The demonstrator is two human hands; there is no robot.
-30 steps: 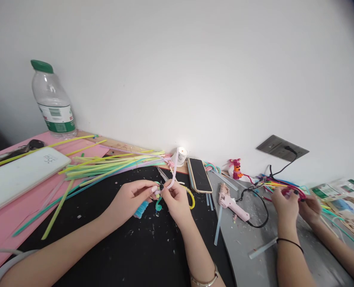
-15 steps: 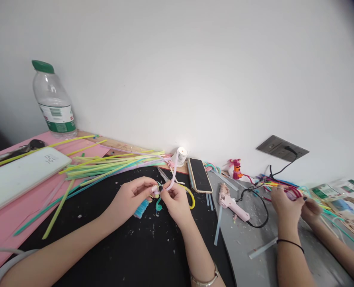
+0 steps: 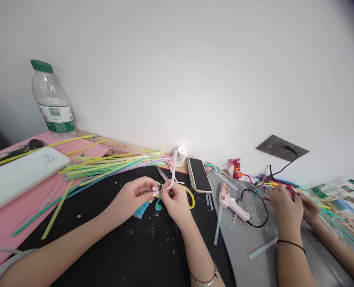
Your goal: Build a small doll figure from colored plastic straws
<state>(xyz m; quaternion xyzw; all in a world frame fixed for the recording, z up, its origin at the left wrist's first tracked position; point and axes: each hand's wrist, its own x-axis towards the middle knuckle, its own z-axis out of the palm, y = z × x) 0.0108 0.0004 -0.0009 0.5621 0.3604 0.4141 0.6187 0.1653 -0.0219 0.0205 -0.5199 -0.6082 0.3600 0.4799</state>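
My left hand (image 3: 136, 196) and my right hand (image 3: 176, 202) meet fingertip to fingertip over the black mat (image 3: 129, 251). Pinched in the right is a pale lilac pipe cleaner (image 3: 174, 171), bent, with its free end standing up. The left fingers are closed at its lower end, where a small light-coloured bit shows; most of that spot is covered by the fingers. Just under the left hand lies a fuzzy blue piece (image 3: 141, 210). A green curled pipe cleaner (image 3: 158, 206) is below the fingertips, and a yellow curved one (image 3: 192, 198) lies right of my right hand.
Loose pipe cleaners (image 3: 105, 167) are heaped at back left, near a white power bank (image 3: 24, 175) and a bottle (image 3: 54, 103). A phone (image 3: 200, 175) and a pink glue gun (image 3: 233, 205) with its cord lie rightward. Another person's hands (image 3: 287, 207) handle red pipe cleaners at right.
The lilac pipe cleaner's upper end has tipped slightly left, and my right fingers have shifted a little at the pinch. The other person's hands have turned and moved at the right.
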